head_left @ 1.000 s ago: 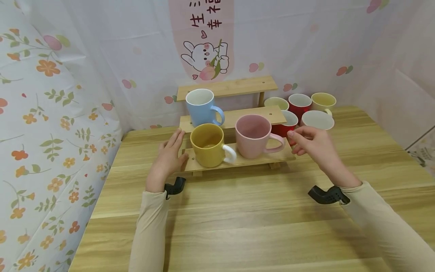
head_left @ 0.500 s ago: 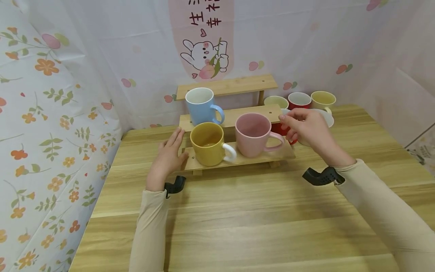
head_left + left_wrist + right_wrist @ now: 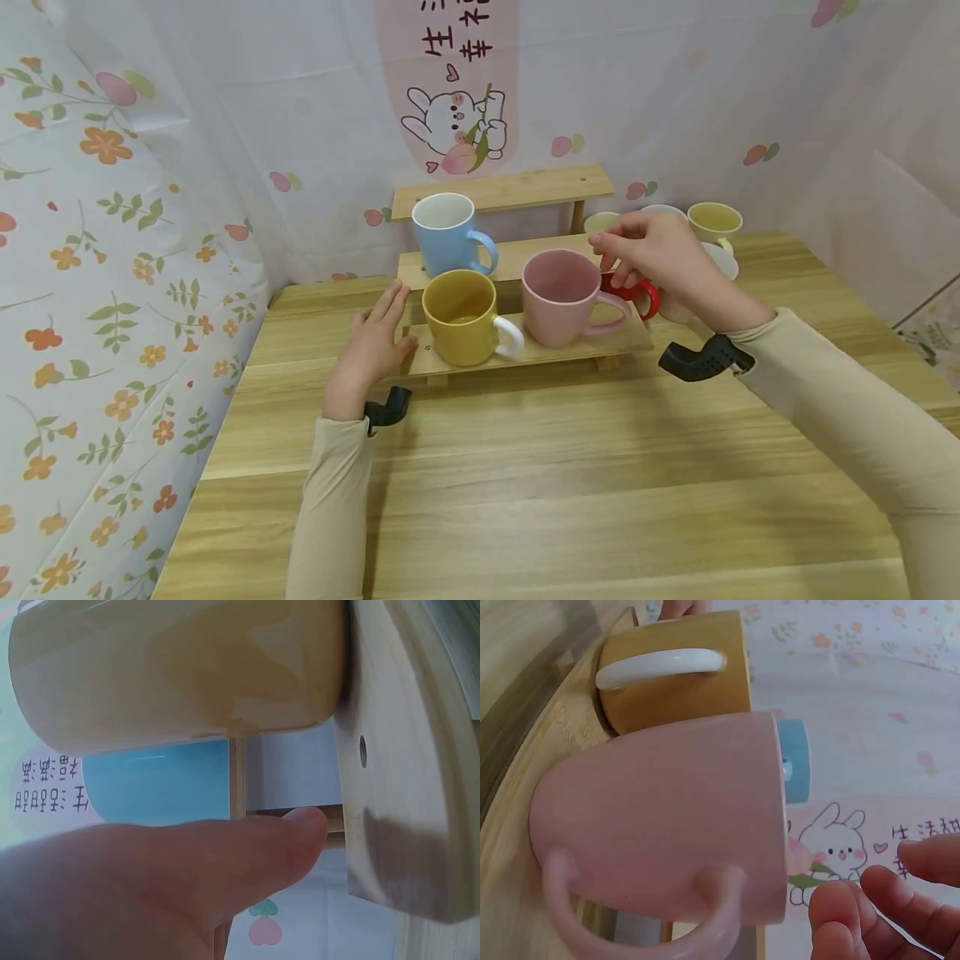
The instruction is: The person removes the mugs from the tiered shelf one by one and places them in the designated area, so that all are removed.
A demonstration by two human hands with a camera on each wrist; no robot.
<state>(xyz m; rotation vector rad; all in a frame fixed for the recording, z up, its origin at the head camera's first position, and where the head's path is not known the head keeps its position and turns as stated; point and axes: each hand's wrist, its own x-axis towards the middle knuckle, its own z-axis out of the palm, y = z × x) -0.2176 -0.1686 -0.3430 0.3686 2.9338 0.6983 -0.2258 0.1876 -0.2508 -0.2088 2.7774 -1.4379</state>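
My left hand [image 3: 371, 346] lies along the left end of a three-step wooden rack [image 3: 510, 196], fingers straight toward the middle board, thumb near the lower one. In the left wrist view its thumb [image 3: 255, 851] shows beside the mustard mug [image 3: 180, 675]. My right hand [image 3: 660, 254] hovers by the right end of the middle board, fingers loosely bent with nothing between them. A pink mug [image 3: 555, 312] stands on the lowest board, right of the mustard one. On the middle board, at the left, is a light blue mug [image 3: 441, 246]. The top board bears nothing.
Behind my right hand, several mugs stand on the table [image 3: 525, 483]: a red mug with its handle [image 3: 651, 302] showing, a pale yellow mug [image 3: 712, 221] and a white-lined mug [image 3: 723, 260]. A patterned curtain [image 3: 637, 92] hangs behind the rack.
My right hand has moved up and left, from beside the pink mug's handle to the middle board's right end, covering more of the mugs behind. My left hand has stayed put.
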